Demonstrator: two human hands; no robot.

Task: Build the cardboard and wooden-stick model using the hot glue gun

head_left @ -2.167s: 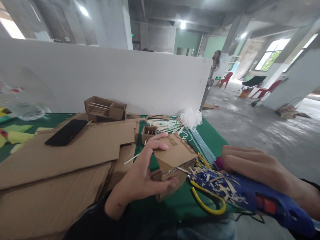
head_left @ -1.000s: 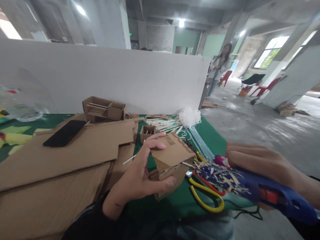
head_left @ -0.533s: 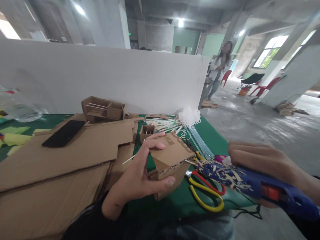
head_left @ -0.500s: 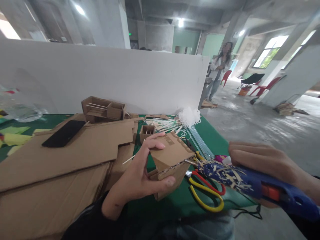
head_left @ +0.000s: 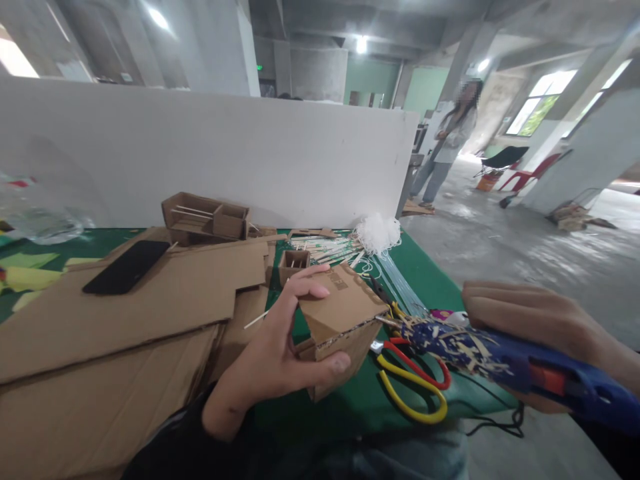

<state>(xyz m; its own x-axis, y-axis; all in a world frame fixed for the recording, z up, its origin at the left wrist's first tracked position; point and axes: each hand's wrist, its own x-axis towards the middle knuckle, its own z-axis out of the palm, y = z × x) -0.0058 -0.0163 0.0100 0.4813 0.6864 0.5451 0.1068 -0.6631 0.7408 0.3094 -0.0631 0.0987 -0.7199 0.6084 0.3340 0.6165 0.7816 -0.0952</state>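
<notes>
My left hand (head_left: 295, 340) is closed around a small cardboard box (head_left: 345, 303), thumb on its near side and fingers over the top. In my right hand (head_left: 535, 333) is a blue hot glue gun (head_left: 465, 347), its barrel covered with stuck wood-coloured scraps. The gun's metal nozzle is at the box's right top corner; whether it touches I cannot tell. Dried glue shows along the box's front top edge. Scissors (head_left: 415, 400) with red and yellow handles lie just below the gun, and pliers (head_left: 383, 293) lie partly hidden behind the box.
Cardboard sheets (head_left: 125, 353) are stacked at the left with a black phone (head_left: 127, 267) on top. Behind stand a cardboard compartment box (head_left: 205, 217) and a smaller one (head_left: 294, 263). Sticks, glue sticks (head_left: 400, 283) and white strands (head_left: 377, 233) lie farther back. A person (head_left: 453, 140) is beyond the partition.
The glue gun has shifted slightly right, its nozzle drawing back a little at the box corner. My left hand and the box stay almost still. The person in the background has moved.
</notes>
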